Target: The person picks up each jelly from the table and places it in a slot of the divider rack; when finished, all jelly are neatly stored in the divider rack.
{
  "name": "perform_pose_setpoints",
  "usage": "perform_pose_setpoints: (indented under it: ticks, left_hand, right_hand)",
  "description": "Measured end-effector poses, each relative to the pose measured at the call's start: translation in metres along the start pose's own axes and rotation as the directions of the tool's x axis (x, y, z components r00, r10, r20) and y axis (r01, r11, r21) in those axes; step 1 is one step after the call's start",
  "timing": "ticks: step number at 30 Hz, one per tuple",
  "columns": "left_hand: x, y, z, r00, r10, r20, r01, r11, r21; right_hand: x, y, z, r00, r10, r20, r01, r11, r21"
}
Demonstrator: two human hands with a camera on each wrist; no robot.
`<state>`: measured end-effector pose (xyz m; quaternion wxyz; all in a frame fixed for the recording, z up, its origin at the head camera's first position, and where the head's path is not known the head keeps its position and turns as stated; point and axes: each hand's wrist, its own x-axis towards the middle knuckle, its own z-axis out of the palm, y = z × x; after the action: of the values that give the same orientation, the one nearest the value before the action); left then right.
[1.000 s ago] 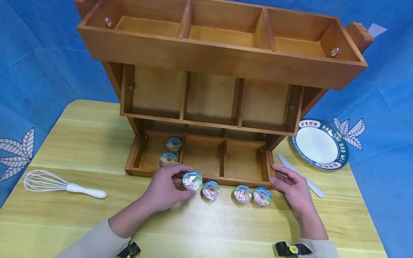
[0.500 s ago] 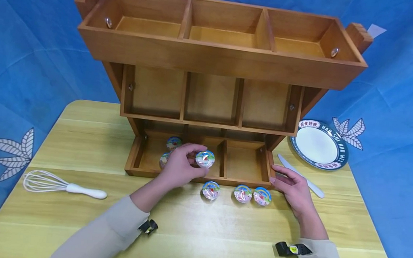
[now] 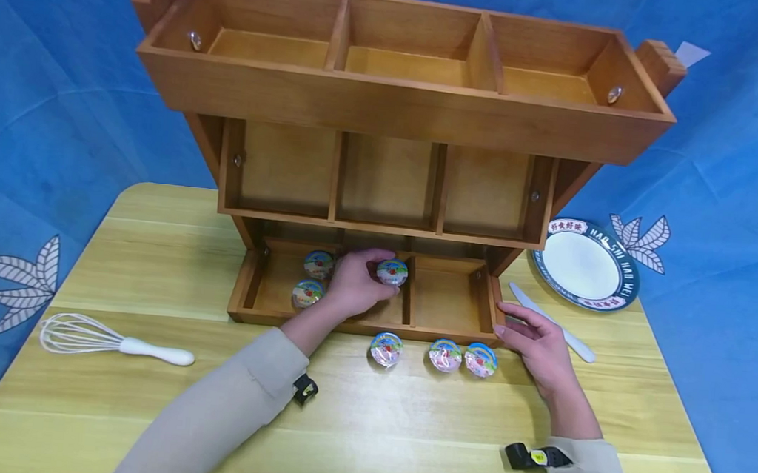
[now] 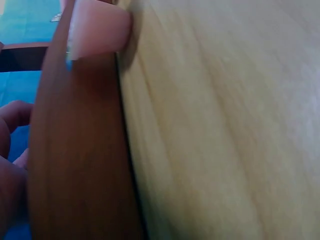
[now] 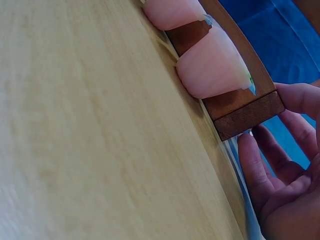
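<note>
My left hand holds a small jelly cup with a printed film lid over the middle compartment of the bottom tier of a brown wooden rack. Whether the cup touches the compartment floor is hidden. Beside that hand, two jelly cups sit in the bottom left compartment. On the table in front of the rack stand three more, one near the middle and a pair to the right, pink-sided in the right wrist view. My right hand grips the rack's bottom right front corner.
A white whisk lies on the table at the left. To the right of the rack are a white knife and a green-rimmed plate. The upper two tiers overhang the bottom one. Blue cloth hangs behind.
My left hand has lifted the jelly cup from the table in front, over the rack's front edge, and back into the middle bottom compartment. My right hand stays at the corner.
</note>
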<state>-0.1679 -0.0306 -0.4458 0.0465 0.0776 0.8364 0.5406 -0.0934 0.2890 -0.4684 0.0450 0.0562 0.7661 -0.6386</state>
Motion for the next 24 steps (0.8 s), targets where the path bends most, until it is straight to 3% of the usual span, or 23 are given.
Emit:
perform_pose_setpoints:
  ticks: [3, 10, 24]
  left_hand:
    - [0.004, -0.004, 0.004, 1.0, -0.014, -0.014, 0.014, 1.0, 0.023]
    - [0.009, -0.011, 0.01, 0.999, -0.028, -0.026, 0.027, 1.0, -0.014]
    - [0.013, -0.013, 0.012, 0.998, -0.061, -0.028, 0.063, 0.997, 0.04]
  right_hand:
    - [0.0, 0.0, 0.0, 1.0, 0.009, 0.003, -0.009, 1.0, 0.005]
    - [0.0, 0.0, 0.0, 1.0, 0.024, 0.002, -0.024, 1.0, 0.01]
    - [0.0, -0.001, 0.001, 1.0, 0.007, 0.004, -0.007, 1.0, -0.007]
